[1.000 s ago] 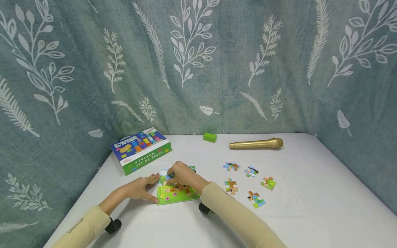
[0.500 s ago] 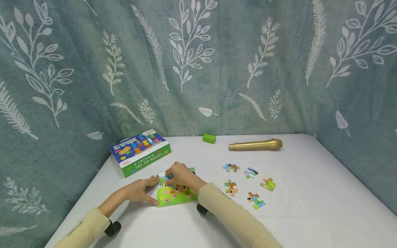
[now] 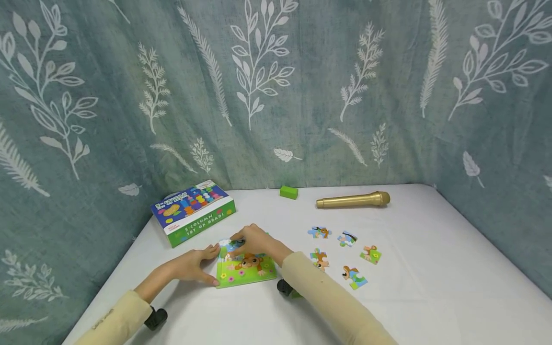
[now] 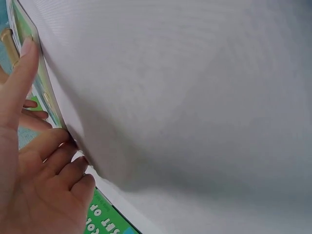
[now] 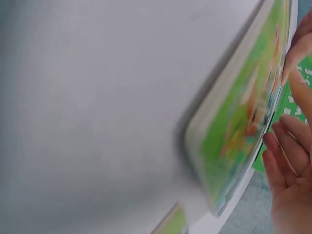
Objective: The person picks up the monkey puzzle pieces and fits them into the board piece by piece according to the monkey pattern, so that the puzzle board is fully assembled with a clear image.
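Note:
A puzzle board (image 3: 241, 276) with a monkey and flowers on green lies on the white table. My left hand (image 3: 191, 265) rests at its left edge, thumb at the near corner and fingers at the far one. In the left wrist view the thumb (image 4: 24, 68) lies straight along the board's edge. My right hand (image 3: 254, 239) is over the far left part of the board and pinches a blue and dark puzzle piece (image 3: 235, 245) between thumb and index finger, down at the picture. The hand hides the board's far right part.
Several loose puzzle pieces (image 3: 354, 277) lie right of the board; another green piece (image 3: 296, 294) is partly behind the right wrist camera. A bead-set box (image 3: 194, 211) stands at the back left. A green block (image 3: 289, 192) and a gold microphone (image 3: 353, 200) lie along the back.
The puzzle piece under my right fingers looks flatter against the board, and the hand has shifted slightly, showing more of the monkey. My left hand stays at the board's edge.

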Motion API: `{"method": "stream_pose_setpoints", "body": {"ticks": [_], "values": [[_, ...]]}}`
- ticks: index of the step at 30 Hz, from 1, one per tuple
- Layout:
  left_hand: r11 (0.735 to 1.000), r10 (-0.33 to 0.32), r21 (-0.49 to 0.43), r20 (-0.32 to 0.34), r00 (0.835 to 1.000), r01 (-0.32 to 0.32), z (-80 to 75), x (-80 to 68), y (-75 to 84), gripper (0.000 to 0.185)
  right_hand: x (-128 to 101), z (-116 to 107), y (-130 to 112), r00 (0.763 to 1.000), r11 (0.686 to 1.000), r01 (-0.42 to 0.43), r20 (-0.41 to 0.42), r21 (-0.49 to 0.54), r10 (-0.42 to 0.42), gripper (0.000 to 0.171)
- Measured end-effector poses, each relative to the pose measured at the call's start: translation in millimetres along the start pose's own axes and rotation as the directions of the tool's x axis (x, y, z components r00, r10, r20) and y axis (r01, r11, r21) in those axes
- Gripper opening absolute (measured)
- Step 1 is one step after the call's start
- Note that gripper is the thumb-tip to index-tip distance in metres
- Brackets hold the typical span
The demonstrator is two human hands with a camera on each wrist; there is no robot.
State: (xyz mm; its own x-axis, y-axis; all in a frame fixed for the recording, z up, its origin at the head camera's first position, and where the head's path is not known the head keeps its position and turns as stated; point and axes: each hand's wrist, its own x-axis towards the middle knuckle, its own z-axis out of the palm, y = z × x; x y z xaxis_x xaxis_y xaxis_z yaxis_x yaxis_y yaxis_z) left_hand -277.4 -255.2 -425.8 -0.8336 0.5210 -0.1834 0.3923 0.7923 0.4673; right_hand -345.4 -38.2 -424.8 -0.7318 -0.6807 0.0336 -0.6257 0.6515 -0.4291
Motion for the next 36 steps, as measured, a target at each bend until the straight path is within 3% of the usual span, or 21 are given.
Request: {"method": "stream_pose_setpoints", "body": {"ticks": [8, 22, 36], "values": [[1.0, 0.006, 0.026, -0.002, 1.0, -0.006, -1.5, -1.6, -2.4, 0.096, -8.7, -13.6, 16.4, 0.999, 0.997, 0.04, -0.005, 0.067, -0.039, 0.052], [1.0, -0.008, 0.029, -0.016, 1.0, 0.008, -2.4, -2.1, 1.1, 0.097, -54.0, -44.9, 49.9, 0.987, 0.985, 0.139, -0.095, 0.101, -0.129, 0.051], [1.0, -0.004, 0.027, -0.027, 1.0, 0.004, -1.4, -3.3, 0.4, 0.097, -94.7, -62.2, 76.9, 0.988, 0.991, 0.1, -0.128, 0.093, -0.088, 0.053]]}}
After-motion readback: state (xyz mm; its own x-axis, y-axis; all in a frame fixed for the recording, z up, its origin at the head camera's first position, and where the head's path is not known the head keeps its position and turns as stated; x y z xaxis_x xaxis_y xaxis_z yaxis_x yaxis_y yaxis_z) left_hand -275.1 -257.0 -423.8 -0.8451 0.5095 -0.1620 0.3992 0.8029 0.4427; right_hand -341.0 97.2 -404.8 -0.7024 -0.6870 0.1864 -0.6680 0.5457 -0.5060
